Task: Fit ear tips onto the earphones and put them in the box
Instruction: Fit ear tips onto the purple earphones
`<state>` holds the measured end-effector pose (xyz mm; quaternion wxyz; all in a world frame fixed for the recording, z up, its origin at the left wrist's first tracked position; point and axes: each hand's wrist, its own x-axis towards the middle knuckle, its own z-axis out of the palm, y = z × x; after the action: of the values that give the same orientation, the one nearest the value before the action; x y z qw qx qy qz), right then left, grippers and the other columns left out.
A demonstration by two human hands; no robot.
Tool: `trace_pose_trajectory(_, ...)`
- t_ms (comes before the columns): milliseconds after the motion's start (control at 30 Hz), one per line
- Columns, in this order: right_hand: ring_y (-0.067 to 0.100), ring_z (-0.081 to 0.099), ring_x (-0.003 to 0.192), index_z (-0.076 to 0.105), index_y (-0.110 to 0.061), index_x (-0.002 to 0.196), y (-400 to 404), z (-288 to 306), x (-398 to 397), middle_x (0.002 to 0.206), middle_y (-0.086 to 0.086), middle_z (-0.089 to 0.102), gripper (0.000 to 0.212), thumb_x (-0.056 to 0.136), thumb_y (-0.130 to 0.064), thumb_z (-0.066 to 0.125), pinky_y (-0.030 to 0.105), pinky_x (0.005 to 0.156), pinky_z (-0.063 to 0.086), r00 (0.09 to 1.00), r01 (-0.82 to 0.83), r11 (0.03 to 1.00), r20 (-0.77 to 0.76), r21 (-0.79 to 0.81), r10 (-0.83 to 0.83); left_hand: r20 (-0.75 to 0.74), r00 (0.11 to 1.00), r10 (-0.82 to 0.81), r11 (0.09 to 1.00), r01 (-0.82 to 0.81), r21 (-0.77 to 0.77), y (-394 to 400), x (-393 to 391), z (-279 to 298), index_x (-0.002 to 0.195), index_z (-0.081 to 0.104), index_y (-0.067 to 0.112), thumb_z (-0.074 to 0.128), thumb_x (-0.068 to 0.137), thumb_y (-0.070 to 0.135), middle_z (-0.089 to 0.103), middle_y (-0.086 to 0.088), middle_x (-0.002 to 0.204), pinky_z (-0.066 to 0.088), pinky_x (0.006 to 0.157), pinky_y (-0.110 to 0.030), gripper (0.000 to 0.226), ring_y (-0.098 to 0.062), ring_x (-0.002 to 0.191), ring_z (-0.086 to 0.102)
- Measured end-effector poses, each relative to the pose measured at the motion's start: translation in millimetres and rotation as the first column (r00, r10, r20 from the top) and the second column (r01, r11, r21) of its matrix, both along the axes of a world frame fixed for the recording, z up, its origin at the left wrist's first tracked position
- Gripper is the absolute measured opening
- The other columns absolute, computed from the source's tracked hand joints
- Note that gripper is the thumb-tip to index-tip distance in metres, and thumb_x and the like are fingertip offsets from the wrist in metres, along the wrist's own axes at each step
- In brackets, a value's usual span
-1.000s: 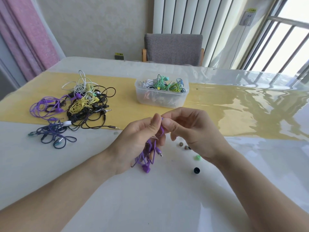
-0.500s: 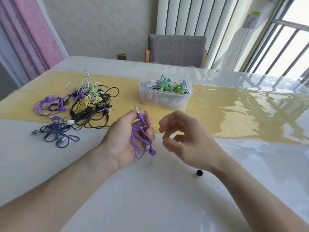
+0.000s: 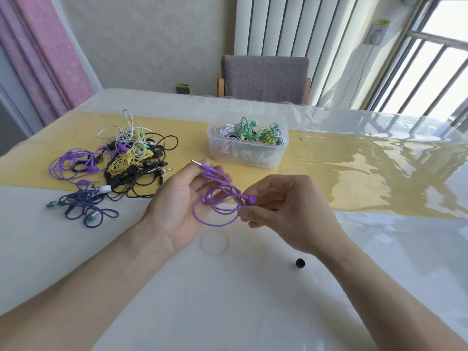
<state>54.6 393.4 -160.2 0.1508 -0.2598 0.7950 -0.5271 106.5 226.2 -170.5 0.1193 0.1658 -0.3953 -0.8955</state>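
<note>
On the table top: a glossy white table (image 3: 228, 312) under a clear shiny cover, crossed by a yellow runner (image 3: 354, 178) that lies beneath the goods.
Room: grey chair (image 3: 264, 77) at the far edge; white radiator (image 3: 286, 24) on the wall behind it; pink curtain (image 3: 43, 51) at left; barred window (image 3: 435, 72) at right.
Left hand: the left hand (image 3: 177, 203) is palm up, fingers loosely curled, holding a coiled purple earphone (image 3: 217, 201); the metal plug (image 3: 197, 163) sticks out above the fingertips.
Right hand: the right hand (image 3: 283, 211) pinches one purple earbud (image 3: 251, 200) between thumb and forefinger, narrow grip, remaining fingers curled under; the bud sits at the right end of the coil, between the two hands.
Position of held item: above the table, near its middle, in front of the box and apart from it.
Box: clear plastic box (image 3: 247, 148) on the runner, lid off, holding tangled green, white and blue earphones.
Loose stock: pile of earphones (image 3: 126, 158) on the runner at left, in black, yellow, white and purple; a dark blue set (image 3: 86, 206) lies just in front of it on the white surface.
Small parts: one black ear tip (image 3: 300, 262) on the table beside the right wrist.
Mark: faint ring mark (image 3: 214, 241) on the surface below the hands.
</note>
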Motion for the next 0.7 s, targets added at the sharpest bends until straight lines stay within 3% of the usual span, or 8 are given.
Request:
trace_pose_trajectory(133,0.013,0.075,0.067,0.08,-0.017,0.095,7,4,-6,0.076,-0.004,0.078,0.021,0.08,-0.002,0.081,0.02,0.064,0.057,0.999,-0.043,0.993,0.017,0.111,0.042,0.048,0.999,0.013,0.992,-0.007,-0.127,1,2,-1,0.081,0.059,0.011,0.058,0.089,0.01,0.065,-0.004,0.073,0.056,0.06,-0.027,0.008,-0.019,0.069,0.066)
trace_pose_trajectory(200,0.01,0.074,0.069,0.079,-0.024,0.103,8,4,-7,0.08,-0.007,0.078,0.029,0.083,-0.003,0.077,0.021,0.07,0.058,0.997,-0.059,0.981,-0.034,0.182,0.067,0.043,0.997,0.072,0.95,-0.055,-0.307,3,3,-3,0.084,0.058,0.009,0.059,0.089,0.005,0.064,-0.008,0.07,0.05,0.052,-0.026,0.006,-0.02,0.057,0.06)
trace_pose_trajectory(267,0.009,0.072,0.071,0.077,-0.03,0.108,9,5,-8,0.083,-0.009,0.076,0.035,0.087,-0.003,0.072,0.026,0.08,0.059,0.99,-0.075,0.974,-0.099,0.215,0.099,0.019,0.995,0.103,0.858,-0.079,-0.507,4,6,-6,0.094,0.059,0.009,0.057,0.09,0.001,0.061,-0.008,0.065,0.041,0.048,-0.027,0.009,-0.021,0.048,0.05)
trace_pose_trajectory(367,0.005,0.067,0.068,0.074,-0.03,0.115,14,12,-8,0.085,-0.011,0.072,0.034,0.091,-0.007,0.069,0.024,0.076,0.057,0.976,-0.121,0.952,-0.14,0.282,0.166,0.03,0.998,-0.049,0.695,0.056,-0.717,9,8,-9,0.097,0.064,0.01,0.052,0.094,0.0,0.056,-0.005,0.064,0.033,0.043,-0.024,0.016,-0.019,0.045,0.041)
trace_pose_trajectory(433,0.005,0.068,0.065,0.076,-0.022,0.11,17,17,-9,0.079,-0.007,0.076,0.028,0.089,-0.004,0.07,0.024,0.07,0.058,0.98,-0.127,0.945,-0.111,0.302,0.168,0.103,0.981,-0.162,0.659,0.185,-0.729,14,8,-8,0.095,0.065,0.008,0.05,0.099,0.009,0.054,-0.004,0.068,0.031,0.042,-0.023,0.015,-0.017,0.045,0.04)
trace_pose_trajectory(533,0.014,0.073,0.064,0.072,-0.013,0.094,20,22,-10,0.073,-0.002,0.076,0.012,0.086,-0.004,0.071,0.039,0.071,0.062,0.988,-0.127,0.952,-0.045,0.28,0.145,0.192,0.951,-0.243,0.621,0.304,-0.722,17,9,-4,0.095,0.064,0.006,0.058,0.093,0.031,0.057,-0.009,0.07,0.035,0.047,-0.022,0.025,-0.014,0.05,0.045)
trace_pose_trajectory(600,0.015,0.074,0.063,0.072,-0.013,0.089,21,24,-11,0.071,-0.002,0.076,0.005,0.086,-0.01,0.075,0.041,0.069,0.063,0.99,-0.12,0.959,-0.043,0.256,0.136,0.221,0.936,-0.275,0.574,0.344,-0.743,17,10,-1,0.096,0.065,0.009,0.065,0.089,0.026,0.07,-0.011,0.078,0.042,0.052,-0.017,0.019,-0.009,0.057,0.055)
trace_pose_trajectory(700,0.016,0.071,0.061,0.077,-0.018,0.087,23,26,-12,0.071,-0.002,0.076,0.007,0.083,-0.012,0.079,0.033,0.06,0.059,0.984,-0.118,0.965,-0.102,0.233,0.145,0.255,0.914,-0.316,0.566,0.398,-0.722,16,8,1,0.101,0.065,0.006,0.068,0.088,0.018,0.074,-0.013,0.094,0.045,0.053,-0.016,0.017,-0.008,0.063,0.06)
